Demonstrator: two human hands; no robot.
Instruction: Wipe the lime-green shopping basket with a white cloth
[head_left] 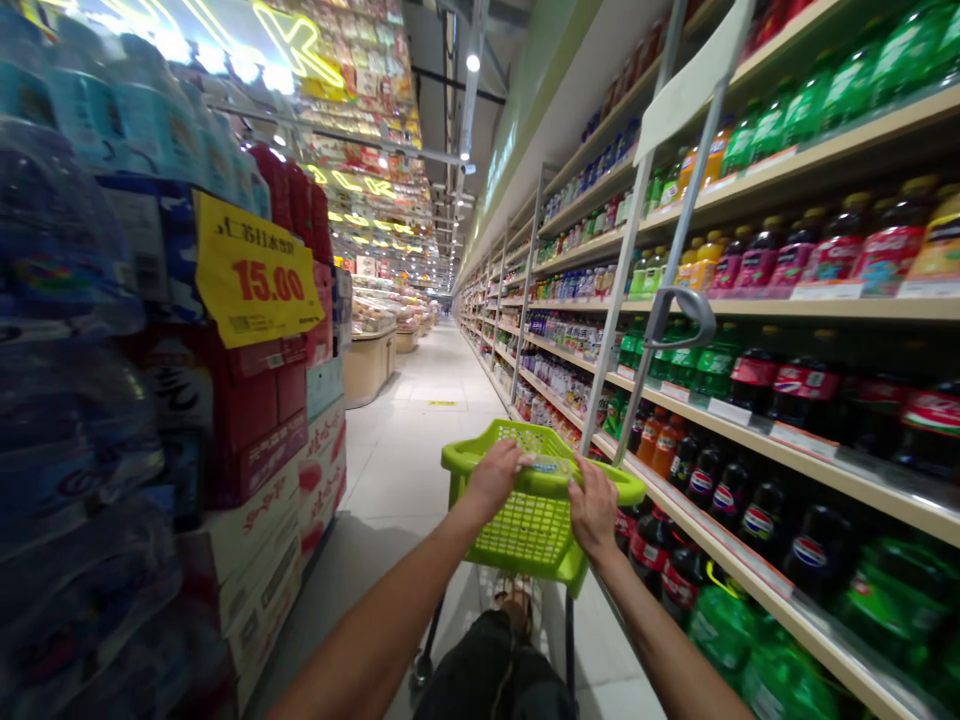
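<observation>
Gripping a green cart in the drinks aisle

Both hands sit side by side on the handle (pixel 546 466) of a green cart (pixel 525 535). On the left hand (pixel 495 475) and the right hand (pixel 592 510) the fingers are curled shut over the bar, with the fingertips wrapped out of sight on its far side. A small label on the handle shows only in part between the hands. The cart stands low in the middle of the view, just beside the shelves (pixel 750 415) on the right. Its wheels and lower frame are mostly hidden behind a leg in dark trousers (pixel 491 670), and the inside of the basket is hard to make out.

A pale tiled floor (pixel 405 440) runs down a long aisle whose far end blurs under ceiling lights. Soda bottles (pixel 806 385) fill the shelves, smeared at the frame's edge. A grey ladder (pixel 675 260) leans there, its top cut off. On the left rise stacked water packs (pixel 67 300) and a yellow price sign (pixel 255 280) reading 15.00, its small print unreadable.
</observation>
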